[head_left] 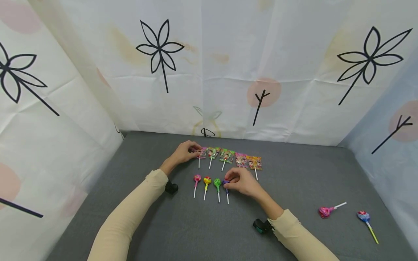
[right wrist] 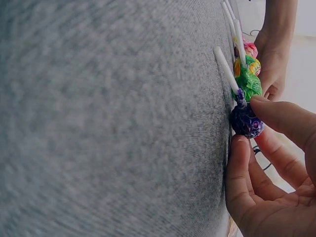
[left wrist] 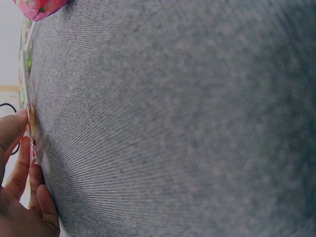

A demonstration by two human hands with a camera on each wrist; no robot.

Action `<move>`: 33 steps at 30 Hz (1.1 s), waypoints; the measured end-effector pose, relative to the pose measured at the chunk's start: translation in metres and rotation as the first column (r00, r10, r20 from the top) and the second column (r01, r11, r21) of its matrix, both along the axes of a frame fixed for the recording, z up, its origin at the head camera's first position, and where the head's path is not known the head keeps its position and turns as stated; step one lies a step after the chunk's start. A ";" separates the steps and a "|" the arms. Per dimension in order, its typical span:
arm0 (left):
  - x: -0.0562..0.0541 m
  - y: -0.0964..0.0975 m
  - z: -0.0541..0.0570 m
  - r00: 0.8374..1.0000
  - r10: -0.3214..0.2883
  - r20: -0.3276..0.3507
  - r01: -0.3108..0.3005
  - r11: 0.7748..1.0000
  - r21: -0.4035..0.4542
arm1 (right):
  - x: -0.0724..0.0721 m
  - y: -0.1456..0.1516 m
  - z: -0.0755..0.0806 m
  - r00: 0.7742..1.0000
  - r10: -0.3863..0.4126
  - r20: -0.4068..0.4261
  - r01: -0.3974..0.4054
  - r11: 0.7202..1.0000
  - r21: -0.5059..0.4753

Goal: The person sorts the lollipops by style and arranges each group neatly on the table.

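Note:
My left hand [head_left: 184, 152] pinches the pink flat-wrapped lollipop [head_left: 202, 153] at the left end of the back row, its thumb and fingers at the wrapper's edges. In the left wrist view, that hand [left wrist: 22, 182] partly hides the wrapper. With thumb and fingertips, my right hand [head_left: 243, 181] holds the purple lollipop [right wrist: 247, 121] by its round head; its white stick lies toward me. Beside it in the front row are a green lollipop [head_left: 217, 183], a yellow one [head_left: 207, 181] and a pink one [head_left: 197, 178], all with sticks toward me.
Right of the left hand, the back row continues with green flat lollipops [head_left: 226, 156], a pink one [head_left: 241, 160] and an orange one [head_left: 254, 162]. Another pink lollipop [head_left: 324, 212] and a blue-red one [head_left: 364, 216] lie apart on the grey table [head_left: 183, 224]. A patterned curtain [head_left: 228, 43] borders the table.

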State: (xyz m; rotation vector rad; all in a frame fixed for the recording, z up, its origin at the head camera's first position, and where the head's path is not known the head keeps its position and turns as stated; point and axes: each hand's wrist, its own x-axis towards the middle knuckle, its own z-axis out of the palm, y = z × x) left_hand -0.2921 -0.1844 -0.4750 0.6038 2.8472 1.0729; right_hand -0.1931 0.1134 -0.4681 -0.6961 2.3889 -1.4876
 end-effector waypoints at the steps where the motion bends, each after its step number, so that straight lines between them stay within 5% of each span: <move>1: 0.000 0.001 0.000 1.000 0.000 0.000 0.000 1.000 -0.002 | 0.000 0.001 0.000 1.000 -0.003 0.004 0.003 1.000 0.001; 22: -0.001 0.000 -0.003 0.999 -0.015 -0.030 0.015 1.000 -0.001 | 0.011 0.041 0.014 0.999 0.032 0.026 -0.030 0.997 -0.070; 33: -0.002 0.001 -0.003 1.000 -0.014 -0.023 0.014 1.000 -0.013 | 0.024 0.090 0.021 0.999 -0.049 0.023 0.050 0.997 -0.053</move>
